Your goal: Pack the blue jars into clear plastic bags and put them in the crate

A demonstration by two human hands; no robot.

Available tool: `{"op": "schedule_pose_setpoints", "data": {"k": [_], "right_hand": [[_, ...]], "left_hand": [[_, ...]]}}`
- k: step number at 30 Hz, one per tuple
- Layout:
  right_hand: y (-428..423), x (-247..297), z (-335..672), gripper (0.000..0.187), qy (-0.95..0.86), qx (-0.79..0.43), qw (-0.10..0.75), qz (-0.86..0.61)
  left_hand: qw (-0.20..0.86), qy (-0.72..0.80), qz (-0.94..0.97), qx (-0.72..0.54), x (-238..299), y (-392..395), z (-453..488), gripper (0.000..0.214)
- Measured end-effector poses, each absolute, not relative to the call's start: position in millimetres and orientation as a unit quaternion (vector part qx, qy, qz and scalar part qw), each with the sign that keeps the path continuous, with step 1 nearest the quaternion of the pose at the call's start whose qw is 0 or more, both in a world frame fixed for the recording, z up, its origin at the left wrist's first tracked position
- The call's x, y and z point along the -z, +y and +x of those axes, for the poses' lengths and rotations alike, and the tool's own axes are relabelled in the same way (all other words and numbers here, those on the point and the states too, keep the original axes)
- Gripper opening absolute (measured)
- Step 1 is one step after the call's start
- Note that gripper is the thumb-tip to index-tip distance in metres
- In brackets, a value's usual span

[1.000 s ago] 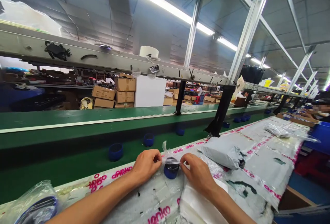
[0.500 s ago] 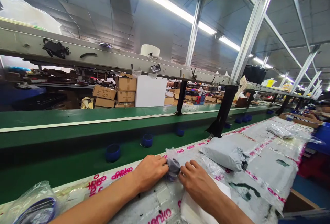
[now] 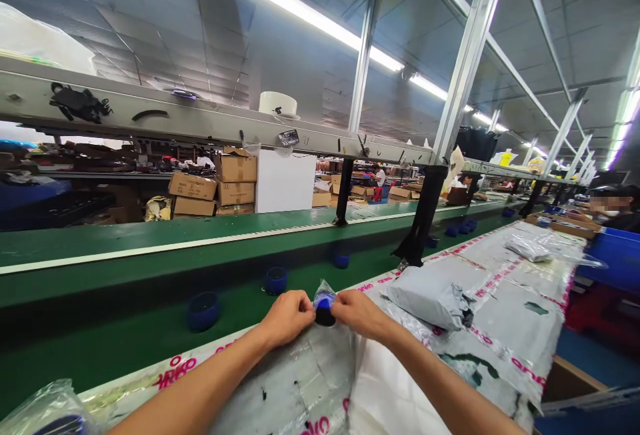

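Note:
A small clear plastic bag (image 3: pixel 323 287) is stretched between my two hands at the near edge of the conveyor. Inside it shows a round blue and black part (image 3: pixel 325 315), which looks like the blue parts on the belt. My left hand (image 3: pixel 289 318) pinches the bag's left side, thumb against fingers. On the opposite side my right hand (image 3: pixel 358 311) is closed in a pinch on the bag too. Beneath them lies the worktable (image 3: pixel 300 371), covered in white sheeting with pink-lettered tape. White foam-like sheets (image 3: pixel 387 385) lie below my right forearm.
Several round blue parts, one of them close by (image 3: pixel 203 311), sit on the green conveyor (image 3: pixel 125 328). A grey plastic package (image 3: pixel 427 296) lies to the right, a bagged blue item (image 3: pixel 55 415) at lower left. Black-wrapped posts (image 3: pixel 425 218) rise beyond the table. A person sits far right.
The bagged part has turned, showing bright blue and black instead of grey. Both hands have risen slightly and stay at its sides. The whole view has shifted a little.

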State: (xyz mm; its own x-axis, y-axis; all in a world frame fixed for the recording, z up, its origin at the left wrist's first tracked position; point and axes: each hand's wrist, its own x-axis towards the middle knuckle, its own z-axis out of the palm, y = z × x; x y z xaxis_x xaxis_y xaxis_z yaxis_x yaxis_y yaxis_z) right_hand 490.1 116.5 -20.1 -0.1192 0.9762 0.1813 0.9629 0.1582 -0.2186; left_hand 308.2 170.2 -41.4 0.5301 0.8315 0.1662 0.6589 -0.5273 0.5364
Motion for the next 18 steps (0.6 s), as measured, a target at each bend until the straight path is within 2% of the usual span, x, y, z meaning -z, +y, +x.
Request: {"op": "schedule_pose_setpoints", "data": {"k": [3, 8, 13, 16, 18], "right_hand": [[126.2, 24.3, 490.0, 0.021, -0.719, -0.040, 0.185, -0.669], [116.8, 4.5, 496.8, 0.019, -0.658, 0.026, 0.244, -0.712], [96.4, -30.0, 504.5, 0.020, -0.641, 0.082, 0.249, -0.721], [78.2, -25.8, 499.3, 0.027, -0.662, 0.091, 0.252, -0.700], [65.5, -13.0, 492.8, 0.023, -0.689, 0.084, 0.250, -0.675]], "left_hand": [[0.243, 0.491, 0.803, -0.234, 43.1, 175.9, 318.1, 0.021], [0.289, 0.527, 0.751, -0.275, 24.1, 177.1, 323.3, 0.024], [0.357, 0.484, 0.749, -0.276, -8.3, 173.3, 320.9, 0.026], [0.403, 0.474, 0.744, -0.243, -8.3, 166.0, 321.4, 0.029], [0.428, 0.480, 0.732, -0.223, -1.0, 160.9, 322.3, 0.030]]}}
